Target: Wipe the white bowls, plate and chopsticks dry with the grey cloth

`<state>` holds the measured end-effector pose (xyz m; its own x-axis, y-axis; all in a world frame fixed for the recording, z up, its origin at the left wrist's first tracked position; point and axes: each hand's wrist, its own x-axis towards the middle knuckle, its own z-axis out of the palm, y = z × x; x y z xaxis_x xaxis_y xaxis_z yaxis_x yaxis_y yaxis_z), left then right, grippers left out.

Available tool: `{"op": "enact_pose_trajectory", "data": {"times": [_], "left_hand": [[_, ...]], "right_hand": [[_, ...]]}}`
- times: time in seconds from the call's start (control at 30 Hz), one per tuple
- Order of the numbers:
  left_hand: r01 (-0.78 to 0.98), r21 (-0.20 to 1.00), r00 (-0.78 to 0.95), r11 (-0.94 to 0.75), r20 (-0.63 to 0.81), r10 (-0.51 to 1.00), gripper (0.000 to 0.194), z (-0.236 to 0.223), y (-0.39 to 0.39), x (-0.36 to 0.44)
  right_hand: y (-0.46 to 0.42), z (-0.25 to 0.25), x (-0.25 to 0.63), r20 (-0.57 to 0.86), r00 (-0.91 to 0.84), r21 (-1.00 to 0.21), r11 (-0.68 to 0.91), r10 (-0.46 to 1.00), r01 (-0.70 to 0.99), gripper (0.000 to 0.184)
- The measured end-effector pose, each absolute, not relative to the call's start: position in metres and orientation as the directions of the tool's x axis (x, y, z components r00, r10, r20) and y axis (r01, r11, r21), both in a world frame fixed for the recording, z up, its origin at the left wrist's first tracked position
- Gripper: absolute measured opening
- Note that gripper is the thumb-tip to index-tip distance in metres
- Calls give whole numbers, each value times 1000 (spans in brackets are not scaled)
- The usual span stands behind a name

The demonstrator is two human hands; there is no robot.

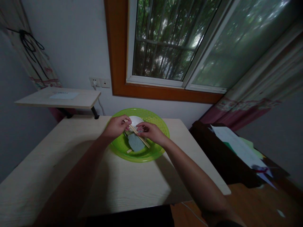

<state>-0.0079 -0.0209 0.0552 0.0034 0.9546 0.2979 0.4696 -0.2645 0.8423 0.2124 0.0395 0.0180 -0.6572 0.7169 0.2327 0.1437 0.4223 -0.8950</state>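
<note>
A bundle of light wooden chopsticks slants over a green plastic basin, its lower end pointing to the right and toward me. My left hand pinches the upper end between thumb and fingers. Closer to the middle, my right hand is closed with its fingertips on the same chopsticks. Beneath them in the basin lies a grey-blue cloth. Behind the hands a white bowl sits in the basin, partly hidden by the fingers. A small pale piece rests near the basin's front wall.
The basin stands on a pale wooden table, near its back edge. A raised shelf with a sheet of paper is at the left. Wall sockets and a window are behind. To the right, papers lie on a dark piece of furniture.
</note>
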Motion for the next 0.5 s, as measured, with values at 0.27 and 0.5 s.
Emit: {"op": "enact_pose_trajectory", "data": {"times": [0.27, 0.5], "left_hand": [[116, 951, -54, -288, 295, 954, 52, 38, -9, 10], [159, 945, 75, -286, 277, 958, 26, 15, -2, 21]], "right_hand": [[43, 9, 211, 183, -633, -967, 252, 753, 21, 47], [45, 9, 209, 226, -536, -968, 251, 814, -27, 52]]}}
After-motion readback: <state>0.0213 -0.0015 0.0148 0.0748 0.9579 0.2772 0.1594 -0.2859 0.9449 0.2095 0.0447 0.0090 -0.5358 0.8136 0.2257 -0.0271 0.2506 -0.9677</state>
